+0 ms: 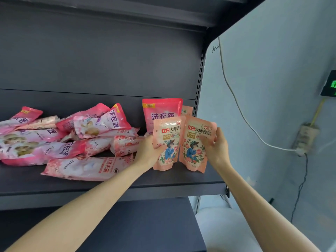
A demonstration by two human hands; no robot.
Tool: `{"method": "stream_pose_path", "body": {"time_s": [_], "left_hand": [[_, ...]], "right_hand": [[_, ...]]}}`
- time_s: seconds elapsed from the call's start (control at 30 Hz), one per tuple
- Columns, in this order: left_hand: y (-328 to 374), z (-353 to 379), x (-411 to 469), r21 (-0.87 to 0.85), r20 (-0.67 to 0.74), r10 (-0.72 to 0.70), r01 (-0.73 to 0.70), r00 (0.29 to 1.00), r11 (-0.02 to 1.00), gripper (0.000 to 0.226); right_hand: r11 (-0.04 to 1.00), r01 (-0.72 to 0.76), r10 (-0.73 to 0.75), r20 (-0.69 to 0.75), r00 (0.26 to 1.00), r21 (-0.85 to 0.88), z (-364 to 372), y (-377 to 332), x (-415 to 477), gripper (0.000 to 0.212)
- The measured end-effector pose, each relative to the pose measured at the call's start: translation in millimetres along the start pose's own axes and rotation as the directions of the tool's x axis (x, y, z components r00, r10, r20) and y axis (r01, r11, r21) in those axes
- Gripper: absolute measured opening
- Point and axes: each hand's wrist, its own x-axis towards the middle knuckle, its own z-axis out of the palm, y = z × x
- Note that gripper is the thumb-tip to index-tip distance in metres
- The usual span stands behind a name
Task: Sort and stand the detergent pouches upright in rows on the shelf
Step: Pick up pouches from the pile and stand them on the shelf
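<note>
Pouch heap point(72, 139) left on shelf point(163, 180), upright pair point(192, 153) right, tall pouch point(161, 111) seemingly behind

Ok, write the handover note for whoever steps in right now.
Left hand grips the left peach pouch, right hand the right peach pouch; both stand side by side at the right end of the shelf.
Done: behind them a pink pouch stands upright, a third peach pouch beside it.
Left: the heap of pouches lying on the left needs sorting and standing in rows.
</note>
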Motion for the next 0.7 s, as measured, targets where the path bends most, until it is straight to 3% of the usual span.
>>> {"method": "stream_pose_path", "body": {"time_s": [0.17,0.33,0.5,0.7], "left_hand": [[2.0,-7.2,0.7,-0.03,0.123,-0.038,0.042,0.992,0.999,0.036],[6.7,-21.9,0.7,0.059,0.319,-0.087,0.072,0.944,0.996,0.041],[16.9,-40.6,2.9,0.183,0.337,-0.142,0.083,0.931,0.98,0.034],[38.5,-61.2,1.4,0.361,0.318,-0.101,-0.022,0.943,0.932,0.035]], "right_hand": [[0.999,-0.008,0.01,0.051,0.999,-0.054,-5.3,-0.2,-0.7,0.022],[0.985,-0.017,0.04,0.136,0.99,-0.171,-15.9,-6.1,1.8,0.034],[0.93,-0.017,0.108,0.23,0.967,-0.367,-29.4,-21.2,0.1,0.043],[0.844,0.041,0.123,0.268,0.955,-0.535,-46.0,-45.3,-3.1,0.056]]}}
